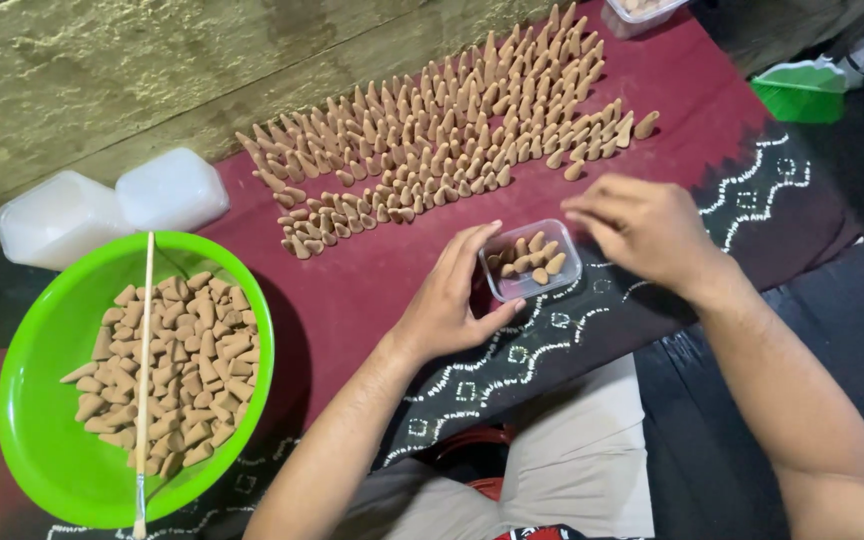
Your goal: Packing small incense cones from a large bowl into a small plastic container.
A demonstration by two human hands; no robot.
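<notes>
The bowl, bright green and round, sits nearest at about 8 o'clock from the hands. It holds a loose heap of tan cones lying on their sides, and a thin stick rests across it from rim to rim, running almost straight near to far.

At the centre lies the box, small, clear and rectangular, on the maroon cloth. Inside it stand a handful of cones, tips up, filling roughly the far half. The left hand cups the box from its 9 o'clock side: fingers curled along the left wall, thumb pressed against the near corner, so the hand is closed on the box. The right hand hovers at the box's 2 o'clock, fingers drawn together and pointing left just past the far right corner; whether they pinch a cone I cannot tell.

Farther off, from 10 to 1 o'clock, the rows of upright cones cover the cloth in a long slanting band. At 9 o'clock, beyond the bowl, two white lidded tubs sit side by side, contents hidden. At 1 o'clock, on the cloth's far edge, another clear tray shows partly, with a few cones in it.
</notes>
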